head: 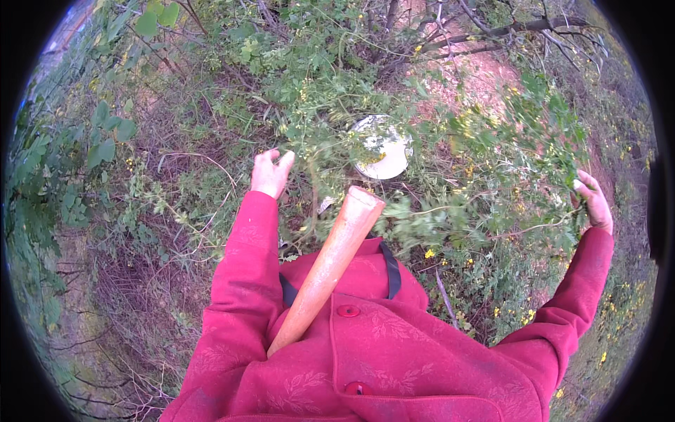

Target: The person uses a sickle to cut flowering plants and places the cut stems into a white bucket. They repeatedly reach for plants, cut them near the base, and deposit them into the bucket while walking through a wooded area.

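Note:
My left hand (272, 171) is raised before the green plants, fingers parted, with nothing in it. At the far right, my right hand (593, 200) grips leafy green stems (559, 132), which stretch back toward the middle and are partly blurred. A wooden handle (332, 264) leans diagonally against the front of my red coat; neither hand touches it, and its lower end is hidden at the coat. Beyond its top end, a round white container (387, 153) shows among the plants, partly covered by leaves. Its contents cannot be made out clearly.
Bare woody branches (517, 26) reach across the upper right over reddish soil (485, 79). Dense weeds with small yellow flowers (527, 316) grow at the right. Broad-leaved shoots (108, 132) stand at the left, and dry twigs (153, 390) lie at the lower left.

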`<state>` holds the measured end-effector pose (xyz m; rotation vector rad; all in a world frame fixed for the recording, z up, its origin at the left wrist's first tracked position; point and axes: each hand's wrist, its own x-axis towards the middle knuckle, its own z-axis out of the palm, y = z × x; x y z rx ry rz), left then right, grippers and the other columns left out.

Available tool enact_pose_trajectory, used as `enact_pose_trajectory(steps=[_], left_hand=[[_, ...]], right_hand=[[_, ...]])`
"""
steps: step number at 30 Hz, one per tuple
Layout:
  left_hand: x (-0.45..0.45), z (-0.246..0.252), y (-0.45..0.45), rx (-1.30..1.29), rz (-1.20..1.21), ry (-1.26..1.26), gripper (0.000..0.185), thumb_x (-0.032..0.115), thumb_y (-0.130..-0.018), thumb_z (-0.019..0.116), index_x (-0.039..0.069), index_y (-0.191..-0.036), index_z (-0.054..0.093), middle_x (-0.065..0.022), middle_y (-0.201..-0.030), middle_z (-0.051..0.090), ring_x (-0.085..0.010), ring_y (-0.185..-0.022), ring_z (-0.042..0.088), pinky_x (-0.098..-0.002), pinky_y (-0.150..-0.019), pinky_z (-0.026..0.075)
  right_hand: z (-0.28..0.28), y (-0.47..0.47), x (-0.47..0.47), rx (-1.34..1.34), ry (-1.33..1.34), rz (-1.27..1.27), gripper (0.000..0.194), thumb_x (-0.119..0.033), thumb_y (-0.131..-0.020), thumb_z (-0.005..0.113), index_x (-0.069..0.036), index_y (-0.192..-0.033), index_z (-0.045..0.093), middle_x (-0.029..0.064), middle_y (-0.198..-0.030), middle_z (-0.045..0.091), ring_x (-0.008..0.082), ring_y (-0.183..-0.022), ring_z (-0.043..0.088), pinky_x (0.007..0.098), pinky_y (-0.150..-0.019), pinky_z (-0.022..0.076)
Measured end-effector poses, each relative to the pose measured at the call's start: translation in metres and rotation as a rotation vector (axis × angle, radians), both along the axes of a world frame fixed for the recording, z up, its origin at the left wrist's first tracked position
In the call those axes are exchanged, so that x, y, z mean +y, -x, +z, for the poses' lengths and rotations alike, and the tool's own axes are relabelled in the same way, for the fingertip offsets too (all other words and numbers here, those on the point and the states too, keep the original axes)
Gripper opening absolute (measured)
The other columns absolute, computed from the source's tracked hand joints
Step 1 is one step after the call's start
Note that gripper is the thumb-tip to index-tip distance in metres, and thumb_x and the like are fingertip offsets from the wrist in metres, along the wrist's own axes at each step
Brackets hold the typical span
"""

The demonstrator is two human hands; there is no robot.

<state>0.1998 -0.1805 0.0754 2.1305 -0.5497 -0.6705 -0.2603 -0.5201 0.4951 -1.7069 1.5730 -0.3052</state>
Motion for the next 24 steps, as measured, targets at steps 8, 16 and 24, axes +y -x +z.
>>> enact_pose_trajectory(steps=[8, 16, 24], left_hand=[[-0.004, -0.017, 0.077, 0.922, -0.412, 0.076, 0.071, 0.053, -0.083, 0.057, 0.005, -0.133, 0.041, -0.0112, -0.123, 0.052, -0.0214, -0.109, 0.052, -0.0409, -0.089, 0.045], [-0.036, 0.067, 0.087, 1.62, -1.234, 0.253, 0.067, 0.031, -0.09, 0.053, 0.005, -0.142, 0.019, -0.0152, -0.119, 0.056, -0.0206, -0.071, 0.068, -0.0193, -0.044, 0.047], [-0.041, 0.025, 0.083, 0.864, -1.155, 0.315, 0.022, 0.027, -0.083, 0.064, 0.009, -0.095, 0.067, -0.0002, -0.054, 0.055, -0.005, -0.042, 0.046, -0.02, -0.038, 0.029]], right_hand=[[0.081, 0.137, -0.033, 0.091, 0.03, 0.145, 0.04, -0.018, -0.089, 0.055, -0.003, -0.125, 0.051, -0.0027, -0.098, 0.059, 0.0069, -0.081, 0.052, 0.0225, -0.07, 0.0413], [0.16, 0.298, 0.023, 0.189, 0.469, -0.608, 0.043, -0.022, -0.088, 0.055, -0.004, -0.127, 0.049, 0.003, -0.097, 0.058, 0.0151, -0.079, 0.055, 0.0283, -0.069, 0.0446], [0.182, 0.379, 0.031, 0.13, 0.74, -0.815, 0.037, -0.022, -0.089, 0.053, -0.004, -0.121, 0.052, 0.0052, -0.098, 0.059, 0.0182, -0.08, 0.057, 0.0323, -0.07, 0.046]])
